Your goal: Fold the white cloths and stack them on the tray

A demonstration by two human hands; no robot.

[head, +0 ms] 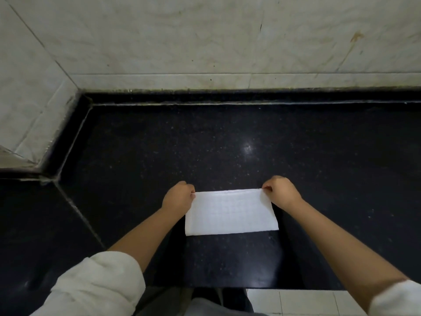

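A white cloth (pixel 231 213) lies on the black speckled bench (pixel 205 144), near its front edge, folded into a wide rectangle with layered edges showing along its far side. The left hand (pixel 178 197) pinches the far left corner of the cloth with fingers curled, and the right hand (pixel 280 190) pinches the far right corner between thumb and fingertips. Both forearms reach forward from rolled-up white sleeves (pixel 98 290) at the bottom of the view. Behind the bench rises a stained pale tiled wall (pixel 205 42), which turns a corner on the left. Pale floor tiles (pixel 296 302) show below the bench's front edge.
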